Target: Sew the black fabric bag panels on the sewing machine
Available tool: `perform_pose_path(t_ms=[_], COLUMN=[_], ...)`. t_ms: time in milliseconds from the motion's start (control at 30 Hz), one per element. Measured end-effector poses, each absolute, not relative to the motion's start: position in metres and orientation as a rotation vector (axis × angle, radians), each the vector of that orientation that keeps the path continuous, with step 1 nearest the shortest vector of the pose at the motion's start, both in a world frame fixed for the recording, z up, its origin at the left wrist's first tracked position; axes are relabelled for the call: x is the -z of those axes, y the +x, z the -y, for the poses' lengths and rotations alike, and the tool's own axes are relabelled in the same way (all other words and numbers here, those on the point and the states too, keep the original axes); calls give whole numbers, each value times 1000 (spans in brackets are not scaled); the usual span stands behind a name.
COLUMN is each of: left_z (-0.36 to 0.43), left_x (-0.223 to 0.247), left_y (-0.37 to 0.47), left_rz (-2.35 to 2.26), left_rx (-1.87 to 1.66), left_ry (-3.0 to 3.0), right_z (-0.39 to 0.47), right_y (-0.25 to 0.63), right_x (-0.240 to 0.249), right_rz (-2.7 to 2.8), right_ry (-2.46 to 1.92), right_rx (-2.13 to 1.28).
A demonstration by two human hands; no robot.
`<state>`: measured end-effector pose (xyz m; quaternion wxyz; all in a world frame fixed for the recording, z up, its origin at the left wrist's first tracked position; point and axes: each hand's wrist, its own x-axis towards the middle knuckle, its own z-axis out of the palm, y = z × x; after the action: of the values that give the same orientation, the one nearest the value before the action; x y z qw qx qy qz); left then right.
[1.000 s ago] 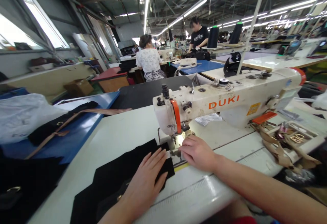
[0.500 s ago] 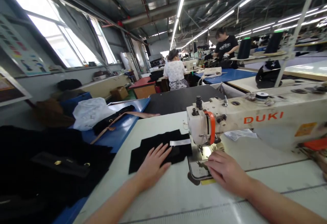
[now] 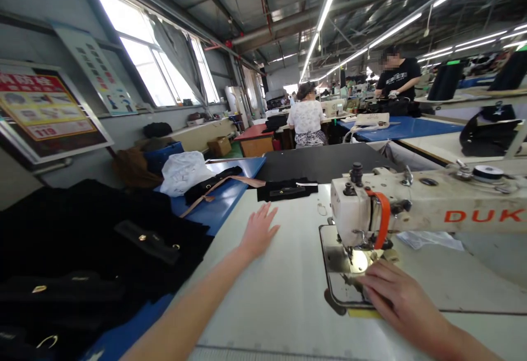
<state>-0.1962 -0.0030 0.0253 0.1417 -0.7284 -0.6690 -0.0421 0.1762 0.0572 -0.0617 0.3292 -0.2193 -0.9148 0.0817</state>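
My left hand [image 3: 258, 231] is stretched out over the pale sewing table [image 3: 284, 278], fingers spread and holding nothing. Just beyond its fingertips lies a black fabric piece [image 3: 272, 192] with a white strip on it, at the table's far edge. My right hand [image 3: 399, 298] is beside the needle plate [image 3: 338, 289] of a sewing machine [image 3: 349, 201], thumb and fingers closed together. Whatever they may pinch is hidden. The machine's lamp lights the spot under the needle, just past these fingertips.
To the left, a pile of black fabric pieces [image 3: 82, 234] with gold-coloured fittings covers a blue surface. A white plastic bag [image 3: 185, 171] and a tan strap [image 3: 218, 189] lie farther back. Two people work ahead, one in a white top [image 3: 307, 116], one in black [image 3: 397, 78].
The black fabric piece has gone from beside the needle to the table's far edge. My left hand has moved forward and off it. The view has turned left; my right hand stays by the plate.
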Motion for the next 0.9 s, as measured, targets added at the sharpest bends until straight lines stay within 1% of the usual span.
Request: perform_pose_path(t_ms=[167, 267, 333, 400, 633, 767, 833, 900], left_z=[94, 143, 157, 158, 131, 120, 112, 102], left_x=[-57, -75, -81, -83, -105, -129, -137, -137], left_y=[-271, -322, -342, -346, -322, -303, -288, -270], left_rz=[2012, 2029, 2004, 1990, 2197, 2359, 2328, 2228], left_rx=[1, -245, -327, -325, -81, 29, 105, 205], left_ry=[-1963, -1856, -1862, -1891, -2013, -1721, -1535, -1484], right_z=[-57, -56, -55, -55, -52, -52, -52, -52], right_y=[176, 175, 175, 176, 178, 177, 177, 177], right_x=[62, 62, 62, 63, 61, 58, 58, 57], right_rz=[2386, 2394, 2398, 2407, 2417, 2425, 2429, 2427], right_ry=[-532, -521, -519, -517, -539, -548, -560, -570], right_rx=[-237, -250, -253, -255, -247, -253, -254, -250])
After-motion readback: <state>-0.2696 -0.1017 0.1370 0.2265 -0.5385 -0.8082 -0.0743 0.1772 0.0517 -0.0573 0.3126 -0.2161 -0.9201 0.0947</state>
